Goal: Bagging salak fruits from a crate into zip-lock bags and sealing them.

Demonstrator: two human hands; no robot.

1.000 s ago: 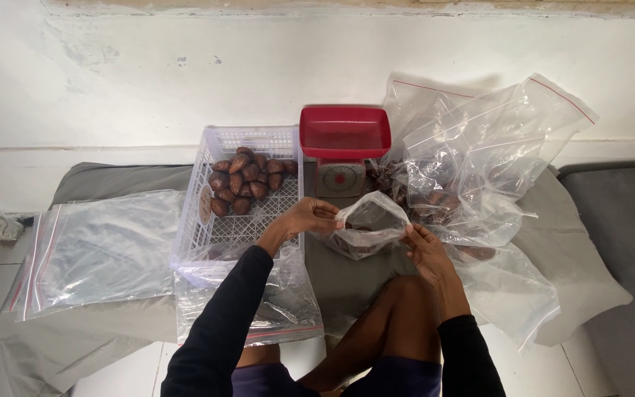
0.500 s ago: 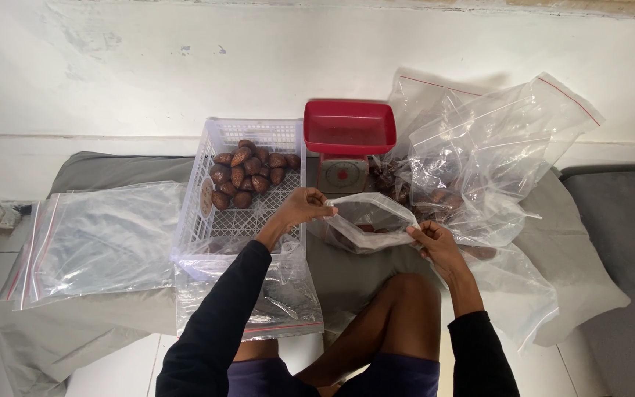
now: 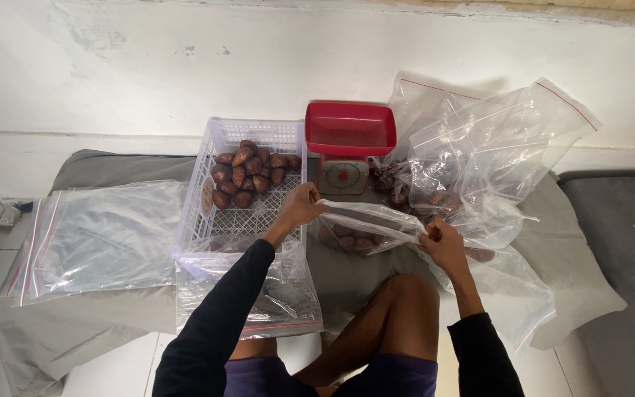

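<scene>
From the head view, a clear plastic bag [image 3: 365, 224] holding several brown scaly fruits lies stretched flat in front of one red kitchen scale [image 3: 348, 143] and beside one white crate [image 3: 218, 213], its mouth pinched at either end by the left hand [image 3: 299, 206] and right hand [image 3: 442, 242].

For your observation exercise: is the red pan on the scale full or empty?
Empty. The pan shows only its bare red bottom; the brown fruits lie in the crate and in the bag both hands hold.
</scene>
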